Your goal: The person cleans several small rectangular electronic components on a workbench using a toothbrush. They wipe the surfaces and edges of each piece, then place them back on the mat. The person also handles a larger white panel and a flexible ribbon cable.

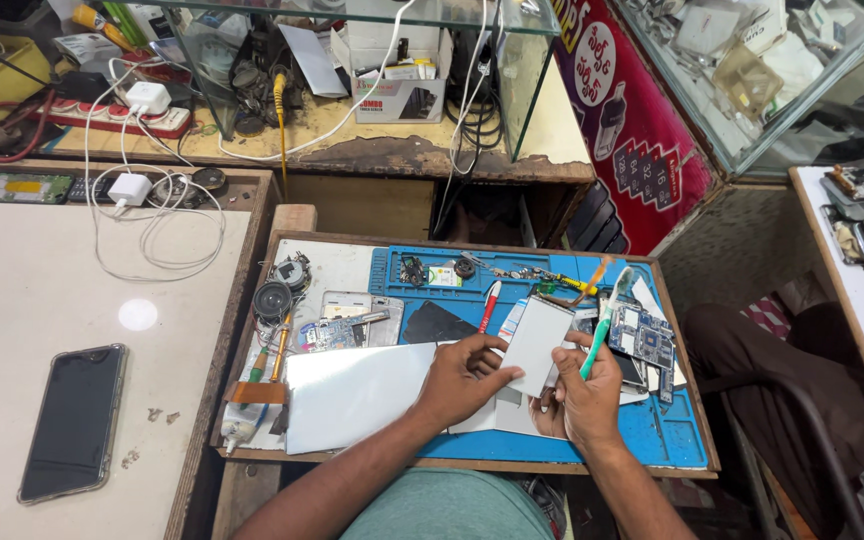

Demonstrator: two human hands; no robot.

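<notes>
the left hand (pixel 462 380) pinches the lower left edge of a white panel (pixel 535 345), thumb on top and fingers curled under it, just right of the frame's centre. the right hand (pixel 582 400) is closed too: it steadies the panel's lower right edge and grips a green-handled toothbrush (pixel 607 315) that slants up and to the right, bristles at the top. the panel is held tilted above the blue mat (pixel 667 435), not lying on it.

under the left forearm, a white sheet (pixel 352 395) lies flat across the mat's left part. just right of the panel sits a circuit board (pixel 640 335), beside the brush. above the hands, toward the middle of the frame, a red pen (pixel 489 305) and a dark flat piece (pixel 437 322) lie on the mat, with small parts along its upper edge. the mat sits in a wooden tray (pixel 252 300).

at the lower left of the frame a black phone (pixel 74 420) lies face up on a pale tabletop (pixel 32 270), well apart from the hands. white chargers (pixel 130 188) and looped cables sit at the upper left. a glass case (pixel 752 90) fills the upper right.
</notes>
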